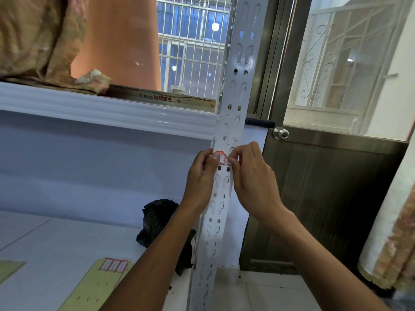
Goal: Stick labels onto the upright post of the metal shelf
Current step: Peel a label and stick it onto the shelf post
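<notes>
Both hands — left hand, right hand — pinching small red-bordered paper label against white perforated metal post (flimsy, sticky; hold by edges).

Black plastic bag on shelf, round doorknob, patterned cloth, perhaps bedding

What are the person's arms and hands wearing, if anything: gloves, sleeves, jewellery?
Nothing shows. The left hand and right hand are bare, with no gloves or rings in view. Both forearms are uncovered down to the frame's edge, with no sleeves, watch or bracelet visible. The nails look short and unpainted.
</notes>
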